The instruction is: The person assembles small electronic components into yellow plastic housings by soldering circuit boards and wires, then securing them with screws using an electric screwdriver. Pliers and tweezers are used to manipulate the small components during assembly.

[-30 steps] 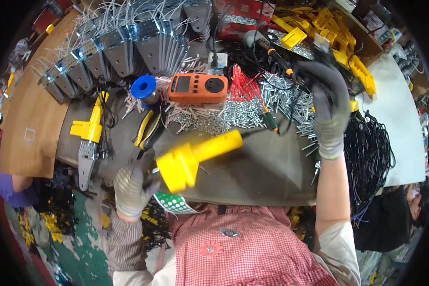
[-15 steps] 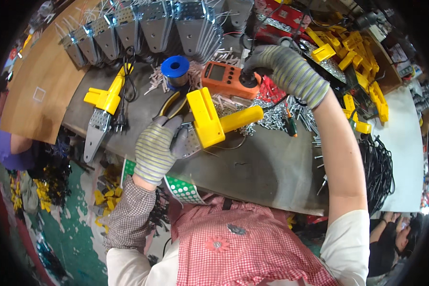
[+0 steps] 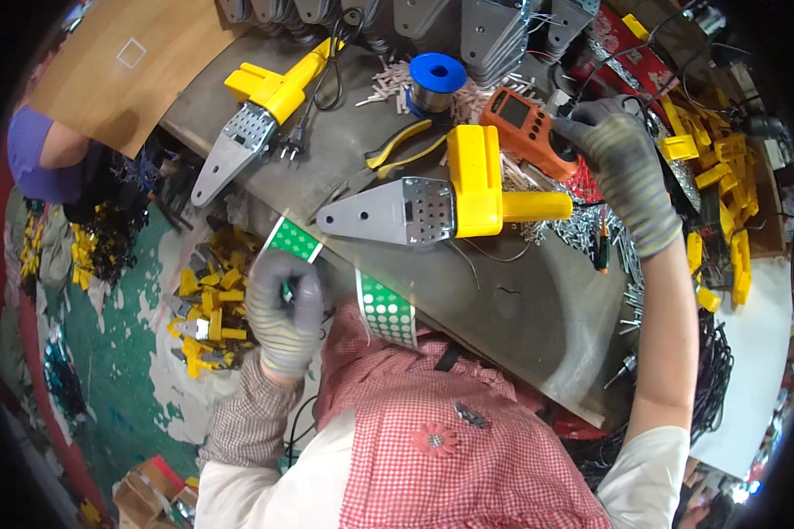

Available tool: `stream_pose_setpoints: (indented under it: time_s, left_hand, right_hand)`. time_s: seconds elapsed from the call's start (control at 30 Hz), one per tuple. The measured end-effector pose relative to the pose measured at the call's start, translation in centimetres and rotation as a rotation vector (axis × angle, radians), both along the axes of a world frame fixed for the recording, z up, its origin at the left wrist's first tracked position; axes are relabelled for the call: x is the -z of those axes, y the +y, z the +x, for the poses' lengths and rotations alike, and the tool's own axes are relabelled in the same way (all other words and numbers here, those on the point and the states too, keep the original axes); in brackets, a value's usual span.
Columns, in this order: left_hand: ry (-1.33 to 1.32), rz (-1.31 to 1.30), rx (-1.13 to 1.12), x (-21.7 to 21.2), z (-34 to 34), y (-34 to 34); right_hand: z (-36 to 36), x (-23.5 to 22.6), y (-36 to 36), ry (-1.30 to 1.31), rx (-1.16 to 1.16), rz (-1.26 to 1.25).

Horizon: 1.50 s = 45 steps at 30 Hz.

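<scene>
My left hand, in a striped grey glove, is curled beside a green sticker strip at the bench's front edge; what its fingers hold, if anything, is hidden. A second green strip with white dots hangs nearby. In front of me lies a yellow-handled tool with a perforated grey metal plate, untouched by either hand. My gloved right hand has its fingers bent at the lower right end of an orange meter; whatever they grip there cannot be made out. Yellow-handled pliers lie behind the plate.
Another yellow-handled tool with a corded plug lies at left. A blue solder spool stands among pale sleeves. Stacked metal plates line the back. Yellow handles fill the right side, near loose screws and a small screwdriver.
My left hand has let go of the yellow-handled tool, now lying on the bench, and moved down to the green strip. My right hand stays by the meter. The view has shifted.
</scene>
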State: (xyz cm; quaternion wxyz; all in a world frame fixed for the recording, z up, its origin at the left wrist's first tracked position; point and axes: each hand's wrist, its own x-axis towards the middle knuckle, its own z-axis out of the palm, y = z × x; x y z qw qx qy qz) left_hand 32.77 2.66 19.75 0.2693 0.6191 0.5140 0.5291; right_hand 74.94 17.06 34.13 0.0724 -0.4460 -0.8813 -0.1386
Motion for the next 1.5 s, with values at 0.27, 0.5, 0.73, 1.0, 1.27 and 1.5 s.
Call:
stream_pose_setpoints:
  time_s: [0.27, 0.5, 0.73, 1.0, 1.27, 1.5]
  left_hand:
    - [-0.479, -0.75, 0.347, 3.5, 3.2, -4.2]
    - [-0.713, -0.96, 0.434, 0.9, 4.2, -3.1]
    - [-0.484, -0.794, 0.31, 0.5, 5.3, -3.1]
    - [-0.386, -0.654, 0.309, 1.5, 5.4, -3.0]
    - [0.814, -0.178, 0.315, -2.7, 0.0, -0.9]
    - [0.718, 0.282, 0.22, -6.1, 8.1, 8.9]
  right_hand:
    - [-12.9, 3.2, -12.8, 0.669, -0.072, -0.441]
    - [-15.9, 7.3, -15.2, 0.633, -0.022, -0.427]
    - [-17.4, 7.4, -15.6, 0.373, 0.007, -0.333]
    - [-17.1, 7.5, -14.4, 0.306, 0.009, -0.361]
    - [-11.5, 5.2, -10.3, 0.932, 0.396, -0.183]
    - [-8.5, 7.3, -4.4, 0.596, 0.322, 0.14]
